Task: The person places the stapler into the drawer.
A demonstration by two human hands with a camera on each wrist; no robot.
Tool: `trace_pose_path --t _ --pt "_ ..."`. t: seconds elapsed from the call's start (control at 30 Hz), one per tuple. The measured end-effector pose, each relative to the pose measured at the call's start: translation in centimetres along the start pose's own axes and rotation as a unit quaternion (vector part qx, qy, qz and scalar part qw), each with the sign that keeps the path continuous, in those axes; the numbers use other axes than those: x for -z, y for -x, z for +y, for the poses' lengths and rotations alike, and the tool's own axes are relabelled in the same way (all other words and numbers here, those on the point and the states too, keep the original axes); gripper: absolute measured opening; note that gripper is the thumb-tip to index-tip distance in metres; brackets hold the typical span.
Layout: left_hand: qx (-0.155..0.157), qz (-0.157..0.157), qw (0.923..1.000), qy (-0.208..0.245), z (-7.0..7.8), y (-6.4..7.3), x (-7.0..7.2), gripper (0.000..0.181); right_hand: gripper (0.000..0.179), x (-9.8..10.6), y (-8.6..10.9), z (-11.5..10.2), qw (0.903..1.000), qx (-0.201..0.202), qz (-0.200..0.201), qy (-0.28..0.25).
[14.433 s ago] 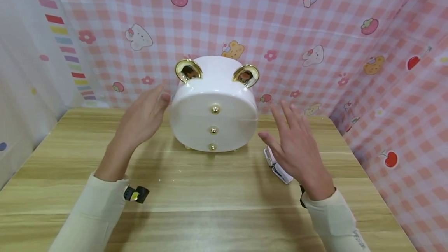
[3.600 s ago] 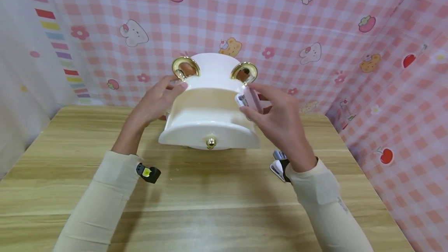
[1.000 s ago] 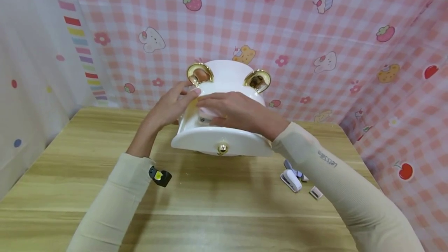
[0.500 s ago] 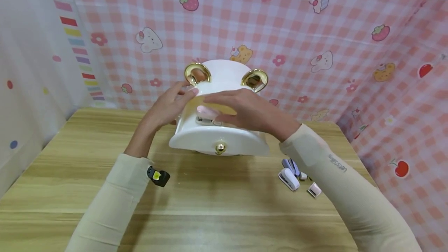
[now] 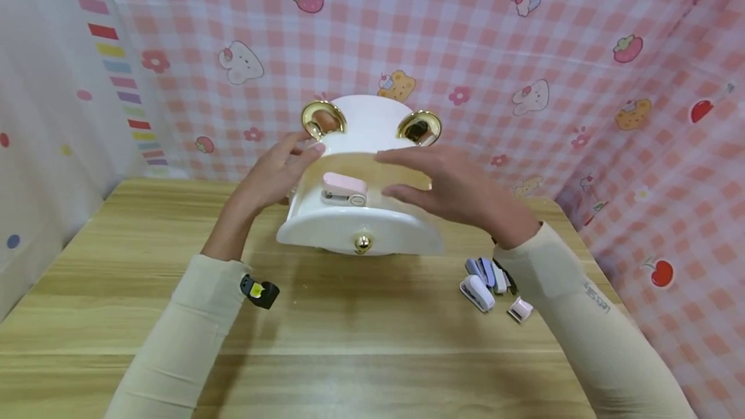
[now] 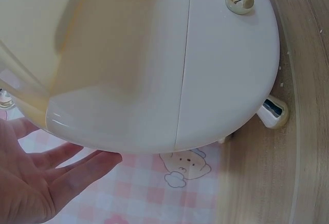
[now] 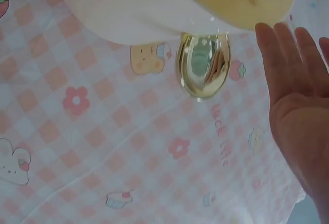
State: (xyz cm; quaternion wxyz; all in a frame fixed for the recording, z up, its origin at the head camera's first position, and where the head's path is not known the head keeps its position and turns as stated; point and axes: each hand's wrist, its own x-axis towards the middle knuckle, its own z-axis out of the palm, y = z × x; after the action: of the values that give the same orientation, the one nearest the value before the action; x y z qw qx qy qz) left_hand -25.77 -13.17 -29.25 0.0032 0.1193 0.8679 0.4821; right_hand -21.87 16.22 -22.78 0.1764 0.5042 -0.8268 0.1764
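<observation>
A white storage box (image 5: pixel 372 123) with gold ear-shaped trims stands at the back of the table, its upper front flap (image 5: pixel 326 227) lowered. Inside the opening lies a pink mini stapler (image 5: pixel 343 189), toward the left side. My left hand (image 5: pixel 272 173) rests against the box's left side, thumb at the rim; in the left wrist view its extended fingers (image 6: pixel 85 175) touch the curved wall. My right hand (image 5: pixel 460 186) hovers at the right of the opening, fingers and thumb apart with nothing between them. Its outstretched palm (image 7: pixel 300 116) shows in the right wrist view.
Right of the box on the wooden table (image 5: pixel 349 367) lie a white mini stapler (image 5: pixel 477 293), several bluish ones (image 5: pixel 480 270) and a small pink piece (image 5: pixel 520 309). A pink checked curtain (image 5: pixel 372 31) hangs close behind, another along the right.
The front flap came down and my right hand carried the pink stapler into the box. In the last second it let go and drew back right. My left hand stays at the box's side.
</observation>
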Motion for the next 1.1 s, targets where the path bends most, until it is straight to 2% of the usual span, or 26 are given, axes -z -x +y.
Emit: trace_pose_path --t 0.1,0.2,0.37,0.6,0.9,1.0,1.1 --pt "-0.006 0.002 1.0 0.002 0.0 0.0 0.0 0.079 0.046 0.5 0.8 0.2 0.9986 -0.003 0.051 0.013" --pt "-0.008 0.0 0.9999 0.006 0.0 0.1 0.1 0.079 0.046 1.0 1.7 0.3 0.9948 -0.03 0.092 0.03" --pt "-0.005 -0.002 1.0 0.007 0.0 0.3 0.2 0.08 0.047 1.7 3.4 0.3 0.9852 -0.104 0.113 0.075" --pt "-0.008 0.003 0.9999 0.008 0.1 0.6 0.3 0.08 0.055 2.0 7.2 0.7 0.9682 -0.165 0.143 0.122" --pt "-0.008 0.004 0.9999 0.007 0.5 1.0 0.5 0.081 0.049 1.2 12.1 2.2 0.9403 -0.252 0.148 0.175" --pt "-0.006 0.003 0.9999 0.012 0.6 1.1 0.5 0.082 0.051 0.3 13.3 2.2 0.9344 -0.278 0.137 0.176" --pt "-0.003 0.004 0.9999 0.013 0.7 1.2 0.5 0.083 0.052 -1.0 14.3 2.0 0.9336 -0.287 0.129 0.171"
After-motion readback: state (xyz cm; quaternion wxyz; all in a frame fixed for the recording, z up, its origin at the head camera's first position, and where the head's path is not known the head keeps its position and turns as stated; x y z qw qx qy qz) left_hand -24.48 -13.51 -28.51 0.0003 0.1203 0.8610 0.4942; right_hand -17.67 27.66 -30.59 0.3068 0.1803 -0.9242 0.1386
